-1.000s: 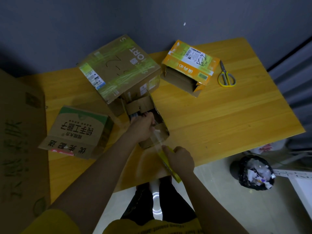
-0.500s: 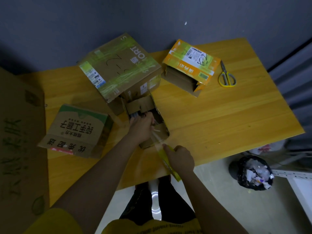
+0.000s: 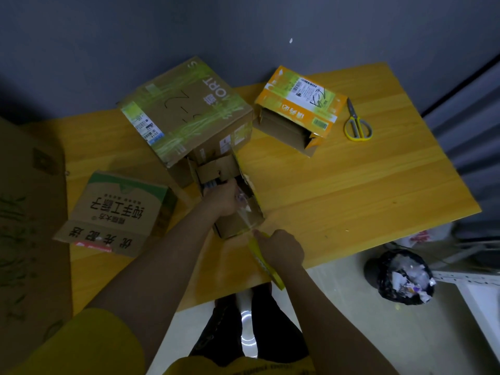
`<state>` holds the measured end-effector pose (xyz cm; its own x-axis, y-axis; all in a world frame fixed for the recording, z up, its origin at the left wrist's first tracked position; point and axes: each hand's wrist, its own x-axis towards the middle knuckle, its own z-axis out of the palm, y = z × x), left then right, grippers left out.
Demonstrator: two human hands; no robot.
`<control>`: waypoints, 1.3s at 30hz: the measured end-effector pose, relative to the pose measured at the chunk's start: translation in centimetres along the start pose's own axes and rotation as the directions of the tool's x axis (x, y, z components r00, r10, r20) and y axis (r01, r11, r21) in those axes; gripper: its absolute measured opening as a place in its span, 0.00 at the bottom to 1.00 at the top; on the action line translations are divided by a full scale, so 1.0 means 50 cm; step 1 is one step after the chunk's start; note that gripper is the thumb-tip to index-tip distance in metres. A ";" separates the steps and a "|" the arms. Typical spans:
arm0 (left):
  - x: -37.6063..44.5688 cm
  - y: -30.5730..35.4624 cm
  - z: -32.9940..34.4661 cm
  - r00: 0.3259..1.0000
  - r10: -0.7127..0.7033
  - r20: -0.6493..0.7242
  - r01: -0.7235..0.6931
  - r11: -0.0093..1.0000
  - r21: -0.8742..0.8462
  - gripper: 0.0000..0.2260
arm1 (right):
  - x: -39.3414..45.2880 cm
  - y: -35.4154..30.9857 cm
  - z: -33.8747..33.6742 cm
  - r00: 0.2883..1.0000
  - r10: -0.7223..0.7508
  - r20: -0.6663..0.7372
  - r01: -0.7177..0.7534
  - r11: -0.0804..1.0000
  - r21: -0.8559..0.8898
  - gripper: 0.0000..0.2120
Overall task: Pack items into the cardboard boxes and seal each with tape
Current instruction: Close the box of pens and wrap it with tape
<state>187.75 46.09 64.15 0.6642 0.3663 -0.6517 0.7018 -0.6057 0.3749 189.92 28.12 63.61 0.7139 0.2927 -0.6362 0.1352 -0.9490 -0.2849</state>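
Note:
A small open cardboard box stands at the table's near edge, against a large taped box. My left hand reaches into the small box, over dark items. Its fingertips are hidden inside. A clear shiny strip runs from that hand toward my right hand. My right hand grips a long yellow flap at the box's near corner and holds it out over the table edge.
An orange box lies on its side with its opening toward me. Yellow-handled scissors lie to its right. A green-topped carton sits at the left, beside a big flat cardboard sheet. A full bin bag stands on the floor.

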 end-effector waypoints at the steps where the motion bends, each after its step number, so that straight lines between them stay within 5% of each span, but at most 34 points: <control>1: 0.004 -0.001 -0.002 1.000 -0.002 0.018 0.002 1.000 -0.015 0.06 | -0.001 -0.003 -0.004 1.000 -0.004 0.003 0.004 1.000 -0.016 0.31; 11: -0.013 -0.006 -0.004 0.999 0.034 0.039 -0.024 0.971 -0.238 0.09 | -0.004 -0.014 -0.013 0.999 -0.018 0.048 0.027 0.982 -0.189 0.33; 19: -0.024 -0.006 0.060 0.991 -0.128 0.044 0.127 0.770 -0.625 0.09 | 0.003 0.013 -0.063 0.999 -0.013 0.035 0.024 0.933 -0.360 0.31; 28: -0.030 0.001 0.067 0.993 -0.104 0.052 0.116 0.870 -0.479 0.14 | 0.015 0.008 -0.076 0.997 -0.024 0.073 0.052 0.915 -0.400 0.30; 32: -0.023 0.002 0.071 0.994 -0.097 0.042 0.105 0.876 -0.470 0.08 | 0.025 0.002 -0.069 0.998 -0.022 0.066 0.048 0.907 -0.419 0.29; 39: -0.018 0.003 0.061 0.987 -0.133 0.090 0.161 0.823 -0.544 0.16 | 0.031 -0.008 -0.064 0.998 -0.031 0.055 0.052 0.903 -0.428 0.28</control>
<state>186.46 43.53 62.79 0.5387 0.3788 -0.7525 0.8248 -0.0551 0.5627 193.15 28.56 65.02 0.6707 0.3282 -0.6652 0.4527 -0.8915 0.0166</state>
